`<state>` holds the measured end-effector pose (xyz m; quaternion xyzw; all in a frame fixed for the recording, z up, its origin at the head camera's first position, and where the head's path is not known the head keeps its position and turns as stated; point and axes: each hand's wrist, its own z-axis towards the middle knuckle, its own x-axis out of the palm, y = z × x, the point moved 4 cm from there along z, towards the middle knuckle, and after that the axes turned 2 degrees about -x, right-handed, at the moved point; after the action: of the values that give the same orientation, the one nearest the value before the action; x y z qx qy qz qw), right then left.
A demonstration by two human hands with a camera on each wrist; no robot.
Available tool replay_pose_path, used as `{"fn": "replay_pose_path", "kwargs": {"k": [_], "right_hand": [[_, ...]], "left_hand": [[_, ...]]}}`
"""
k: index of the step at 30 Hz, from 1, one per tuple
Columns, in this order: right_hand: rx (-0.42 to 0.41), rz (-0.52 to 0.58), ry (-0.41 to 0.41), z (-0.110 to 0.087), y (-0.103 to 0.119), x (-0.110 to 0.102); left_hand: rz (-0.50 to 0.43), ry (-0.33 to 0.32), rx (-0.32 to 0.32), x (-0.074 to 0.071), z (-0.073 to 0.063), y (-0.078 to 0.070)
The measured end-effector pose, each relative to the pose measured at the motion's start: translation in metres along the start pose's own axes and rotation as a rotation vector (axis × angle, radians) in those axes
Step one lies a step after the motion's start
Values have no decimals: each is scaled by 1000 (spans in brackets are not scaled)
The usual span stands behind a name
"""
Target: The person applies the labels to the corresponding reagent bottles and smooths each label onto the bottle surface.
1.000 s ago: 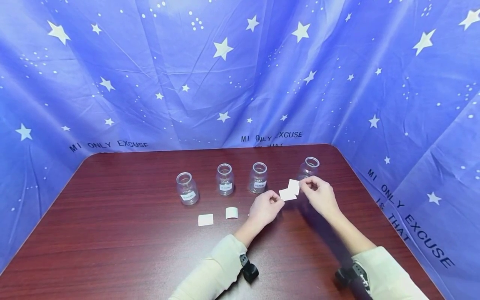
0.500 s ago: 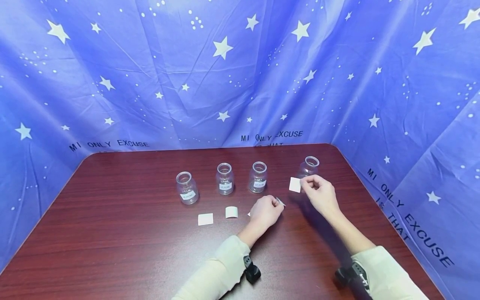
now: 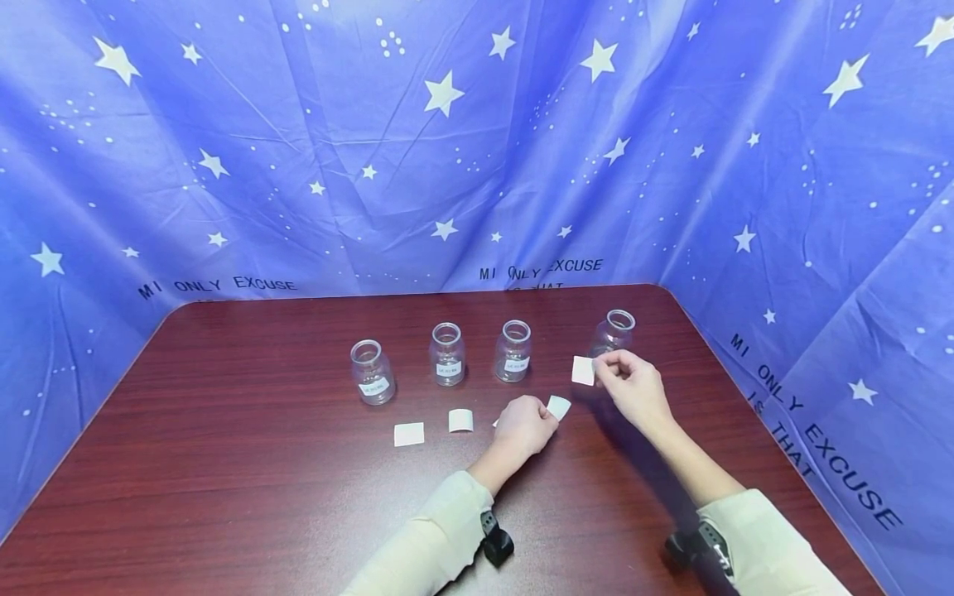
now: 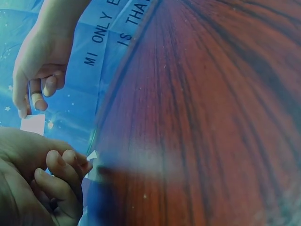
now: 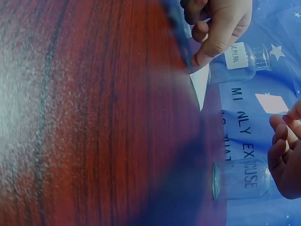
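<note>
My right hand (image 3: 635, 387) pinches a white square label (image 3: 584, 371) by its edge, held up in front of the rightmost glass jar (image 3: 619, 320). That jar shows no label in the right wrist view. Low over the table, my left hand (image 3: 526, 424) pinches a slightly curled white slip of paper (image 3: 558, 408) between thumb and fingertip. In the right wrist view the slip (image 5: 201, 87) slants down toward the tabletop. Three more open glass jars stand to the left, each with a printed white label: the left jar (image 3: 376, 364), the middle jar (image 3: 445, 352) and another jar (image 3: 513, 343).
Two white slips of paper lie on the dark red wooden table (image 3: 246, 463): a flat slip (image 3: 408, 434) and a curled slip (image 3: 460, 420). The corner of another white slip (image 3: 495, 425) peeks out beside my left hand. A blue star-printed curtain (image 3: 335, 149) surrounds the table's back and sides.
The two white pieces, overlapping one second ago, are apart now. My left hand has drawn its slip down and toward the table. My right hand has stayed nearly in place with the label.
</note>
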<state>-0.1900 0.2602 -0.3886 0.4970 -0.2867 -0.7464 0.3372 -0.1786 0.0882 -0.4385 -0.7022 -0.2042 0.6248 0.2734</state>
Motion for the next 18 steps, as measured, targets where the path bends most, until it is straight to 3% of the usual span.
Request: {"fn": "replay_pose_path", "kwargs": {"k": [5, 9, 13, 16, 18], "right_hand": [[-16, 0, 17, -1, 0, 4], [-41, 8, 31, -2, 1, 7], [-108, -3, 15, -5, 4, 10], [-201, -22, -7, -8, 7, 13], [-275, -30, -18, -11, 9, 15]], "left_hand": [[-60, 71, -17, -3, -2, 1], [-153, 107, 7, -9, 0, -1], [-388, 97, 46, -18, 5, -5], [-606, 86, 54, -22, 10, -8], [-702, 75, 39, -24, 13, -9]]}}
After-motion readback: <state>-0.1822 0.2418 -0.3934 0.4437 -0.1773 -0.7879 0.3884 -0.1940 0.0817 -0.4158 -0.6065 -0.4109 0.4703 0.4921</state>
